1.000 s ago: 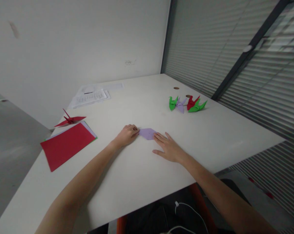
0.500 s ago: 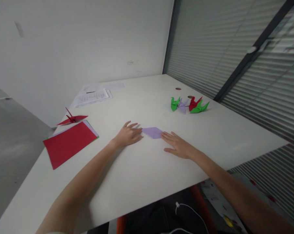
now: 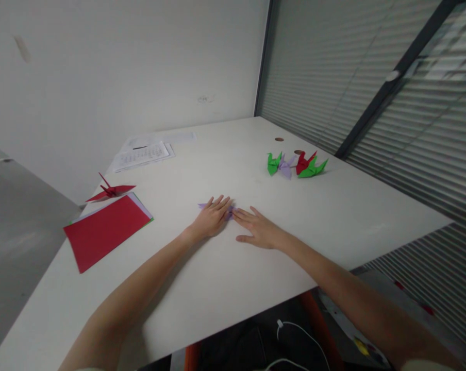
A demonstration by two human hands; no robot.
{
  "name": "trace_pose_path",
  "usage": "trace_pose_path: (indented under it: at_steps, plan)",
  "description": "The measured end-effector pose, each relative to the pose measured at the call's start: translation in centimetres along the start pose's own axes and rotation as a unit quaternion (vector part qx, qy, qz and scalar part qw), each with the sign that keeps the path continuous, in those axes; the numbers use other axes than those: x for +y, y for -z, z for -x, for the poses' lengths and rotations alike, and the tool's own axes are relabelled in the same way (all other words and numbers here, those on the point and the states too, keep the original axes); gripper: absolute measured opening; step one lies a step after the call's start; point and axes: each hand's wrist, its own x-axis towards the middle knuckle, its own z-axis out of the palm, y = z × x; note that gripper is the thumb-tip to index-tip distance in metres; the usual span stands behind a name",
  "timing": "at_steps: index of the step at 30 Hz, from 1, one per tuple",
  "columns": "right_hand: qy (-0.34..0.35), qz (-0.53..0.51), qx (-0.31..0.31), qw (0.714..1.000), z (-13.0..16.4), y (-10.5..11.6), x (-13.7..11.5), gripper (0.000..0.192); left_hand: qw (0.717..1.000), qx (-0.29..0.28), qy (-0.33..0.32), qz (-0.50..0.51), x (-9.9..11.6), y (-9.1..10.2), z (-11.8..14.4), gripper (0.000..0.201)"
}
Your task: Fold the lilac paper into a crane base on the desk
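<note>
A folded piece of purple paper (image 3: 230,213) lies flat on the white table (image 3: 202,299), mostly covered by my hands. My left hand (image 3: 213,216) rests across its middle with the fingers stretched out, and a purple tip pokes out on the left. Against the paper's right end lie the fingertips of my right hand (image 3: 258,228), its fingers extended and its thumb apart. How the hidden part is folded I cannot tell.
Left of my arms are a stack of coloured sheets with red paper (image 3: 108,233) on top and a red paper crane (image 3: 110,191). Several folded cranes, including a green crane (image 3: 273,164), stand at the back right. Printed sheets (image 3: 144,155) lie at the back left.
The purple paper has shifted left. My left hand has moved right, from its left tip onto its middle, and my right hand has moved left along with the paper.
</note>
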Motion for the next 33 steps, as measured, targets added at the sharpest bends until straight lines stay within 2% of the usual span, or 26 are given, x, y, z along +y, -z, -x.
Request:
trace_pose_path:
  at_steps: [6,16,19,22,24,27,30,33]
  plan:
    - [0.008,0.014,-0.001,1.000,-0.6,-0.3,-0.2,0.080,0.997,-0.056,0.045,-0.013,-1.5,-0.4,0.5,0.050]
    - [0.011,0.001,0.017,1.000,1.9,0.0,1.6,0.074,0.997,-0.062,0.055,-0.005,-1.5,-0.6,0.6,0.051]
    - [0.017,-0.009,0.028,0.999,2.6,0.3,1.7,0.070,0.997,-0.064,0.041,0.000,-1.6,-0.4,0.7,0.051]
    - [0.014,-0.042,0.075,0.996,2.7,1.3,1.6,0.053,0.998,-0.064,-0.015,0.010,-1.5,0.2,0.7,0.049]
    - [-0.008,-0.070,0.135,0.988,2.2,2.2,1.5,0.044,0.998,-0.045,-0.053,0.005,-1.2,0.8,0.6,0.045]
    - [-0.035,-0.098,0.203,0.974,0.2,3.6,1.8,0.039,0.998,-0.004,-0.064,-0.014,-0.2,1.8,0.5,0.038]
    - [-0.024,-0.109,0.223,0.968,-2.3,4.4,2.5,0.032,0.996,-0.017,-0.090,-0.003,0.6,2.2,0.4,0.036]
    - [-0.002,-0.137,0.198,0.971,-4.5,3.9,3.2,0.034,0.990,-0.029,-0.129,0.042,0.5,2.1,0.3,0.034]
